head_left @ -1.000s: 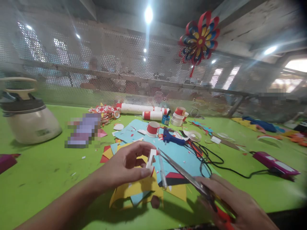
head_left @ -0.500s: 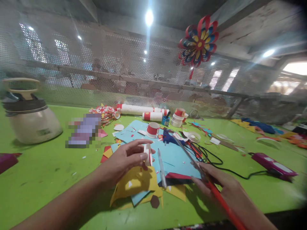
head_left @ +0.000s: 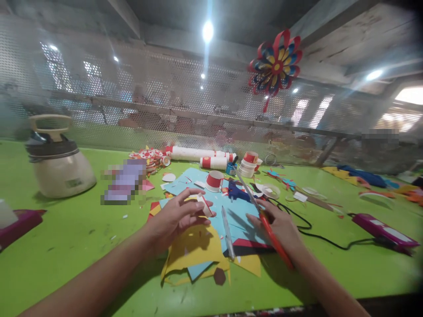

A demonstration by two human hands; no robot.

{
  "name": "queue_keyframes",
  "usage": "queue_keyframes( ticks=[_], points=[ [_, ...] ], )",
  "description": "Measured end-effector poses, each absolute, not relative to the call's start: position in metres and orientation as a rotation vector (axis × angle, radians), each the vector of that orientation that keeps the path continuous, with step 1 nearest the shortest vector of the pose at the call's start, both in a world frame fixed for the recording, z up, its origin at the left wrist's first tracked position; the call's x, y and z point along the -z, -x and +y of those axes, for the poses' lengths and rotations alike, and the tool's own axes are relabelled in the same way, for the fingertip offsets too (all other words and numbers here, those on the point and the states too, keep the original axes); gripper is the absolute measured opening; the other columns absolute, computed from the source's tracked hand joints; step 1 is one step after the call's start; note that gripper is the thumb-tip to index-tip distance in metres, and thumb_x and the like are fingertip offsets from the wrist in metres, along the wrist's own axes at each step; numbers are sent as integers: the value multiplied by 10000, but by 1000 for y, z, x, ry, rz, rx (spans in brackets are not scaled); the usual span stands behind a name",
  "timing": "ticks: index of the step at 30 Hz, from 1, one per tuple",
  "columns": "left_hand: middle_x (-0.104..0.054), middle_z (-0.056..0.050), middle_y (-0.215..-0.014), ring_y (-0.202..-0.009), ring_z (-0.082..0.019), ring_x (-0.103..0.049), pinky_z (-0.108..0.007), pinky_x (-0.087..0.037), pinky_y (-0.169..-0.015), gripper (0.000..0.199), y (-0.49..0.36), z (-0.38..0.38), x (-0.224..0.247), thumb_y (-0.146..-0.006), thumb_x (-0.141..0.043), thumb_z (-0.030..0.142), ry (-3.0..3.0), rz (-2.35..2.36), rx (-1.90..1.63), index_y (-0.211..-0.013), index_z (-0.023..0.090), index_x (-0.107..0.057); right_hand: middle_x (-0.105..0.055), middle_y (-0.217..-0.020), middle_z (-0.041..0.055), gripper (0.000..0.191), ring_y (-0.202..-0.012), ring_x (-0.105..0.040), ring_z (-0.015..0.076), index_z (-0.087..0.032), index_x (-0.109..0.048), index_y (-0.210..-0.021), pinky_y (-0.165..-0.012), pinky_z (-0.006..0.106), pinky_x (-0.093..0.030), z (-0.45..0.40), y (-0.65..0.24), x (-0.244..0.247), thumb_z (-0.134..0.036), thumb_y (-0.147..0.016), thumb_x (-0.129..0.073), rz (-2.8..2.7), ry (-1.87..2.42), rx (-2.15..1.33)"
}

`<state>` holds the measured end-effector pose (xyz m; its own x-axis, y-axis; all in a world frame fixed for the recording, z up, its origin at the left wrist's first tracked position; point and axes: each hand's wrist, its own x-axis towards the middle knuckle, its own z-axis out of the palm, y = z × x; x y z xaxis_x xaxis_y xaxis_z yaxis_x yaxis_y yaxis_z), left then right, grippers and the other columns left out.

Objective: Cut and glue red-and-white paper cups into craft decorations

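Note:
Between the thumb and fingers of my left hand [head_left: 185,212] is a small white paper-cup piece [head_left: 205,206] with a red edge. My right hand [head_left: 279,224] is closed around red-handled scissors [head_left: 272,237], seen nearly edge-on. Their long metal blade points forward and left, above light blue paper [head_left: 218,200]. A clear pen [head_left: 227,231] lies on the paper between my hands. Yellow paper [head_left: 194,246] is under my left hand, with a brown hexagon [head_left: 219,276] near its front. A red and white paper cup [head_left: 214,180] stands just beyond my hands.
A blue glue gun [head_left: 238,190] with a black cord [head_left: 325,237] lies ahead of my right hand. Stacked cups [head_left: 247,165] and a long white and red roll [head_left: 191,153] stand farther back. At left are a large jug [head_left: 64,171] and a phone-like slab [head_left: 125,180].
My right hand has moved left and forward with the scissors, closer to my left hand. The cup piece has tilted in my left hand. The whole view has shifted slightly.

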<state>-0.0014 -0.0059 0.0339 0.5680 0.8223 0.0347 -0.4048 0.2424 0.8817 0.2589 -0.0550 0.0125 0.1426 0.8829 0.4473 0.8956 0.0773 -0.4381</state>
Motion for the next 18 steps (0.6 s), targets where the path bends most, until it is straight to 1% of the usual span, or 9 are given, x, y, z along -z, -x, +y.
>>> queue_keyframes(
  ticks=[2,4,7,10,12,15,16,18],
  points=[
    [-700,-75,-880,-886,-215,-692,-344,-532,-814,265,2,-7,-36,-797,-679,173,-1016,477,-901,-1005,177,-514,-686,-748,55,445,-600,-608,194,-121,-633,-1154,-583,310,-497,-58,-254,-12,-407,-817,-585,-1746,1791,17],
    [-711,-73,-845,-900,-214,-692,-340,-523,-832,223,3,-7,-36,-816,-647,158,-1039,447,-904,-977,179,-494,-703,-874,84,424,-715,-641,220,-146,-635,-1165,-663,336,-511,-61,-251,-9,-372,-808,-596,-1794,1800,-1],
    [-719,-85,-860,-905,-215,-692,-327,-518,-822,173,4,-5,-35,-827,-623,162,-1056,394,-898,-927,177,-483,-697,-959,112,405,-860,-646,267,-160,-644,-1156,-762,392,-506,-63,-252,1,-340,-797,-591,-1829,1810,-12],
    [-718,-93,-919,-933,-217,-683,-332,-510,-831,196,5,-2,-31,-809,-648,158,-1069,355,-909,-908,181,-480,-676,-1028,147,404,-956,-625,298,-142,-635,-1165,-829,429,-482,-61,-255,11,-309,-802,-575,-1800,1801,2],
    [-710,-88,-966,-959,-217,-675,-350,-491,-873,255,5,-2,-29,-775,-687,137,-1089,348,-925,-908,188,-476,-665,-1044,159,414,-955,-617,297,-123,-626,-1174,-840,430,-474,-59,-255,13,-301,-804,-572,-1782,1770,7],
    [-690,-68,-1007,-961,-206,-669,-364,-456,-925,338,4,-3,-27,-711,-749,114,-1153,344,-933,-878,196,-467,-666,-997,148,430,-855,-620,268,-108,-612,-1186,-798,409,-484,-60,-253,11,-310,-808,-577,-1752,1694,1],
    [-679,-65,-1038,-961,-197,-663,-355,-453,-923,352,3,-4,-26,-696,-765,112,-1186,344,-940,-861,197,-465,-665,-986,140,438,-831,-617,258,-107,-608,-1189,-788,401,-485,-60,-252,10,-320,-807,-586,-1736,1665,-2],
    [-644,-69,-1137,-969,-177,-645,-320,-460,-885,374,1,-4,-25,-672,-786,113,-1265,340,-969,-864,198,-477,-660,-1015,130,460,-856,-609,248,-112,-598,-1196,-816,392,-477,-62,-250,8,-347,-801,-610,-1698,1604,-15]
  ],
)
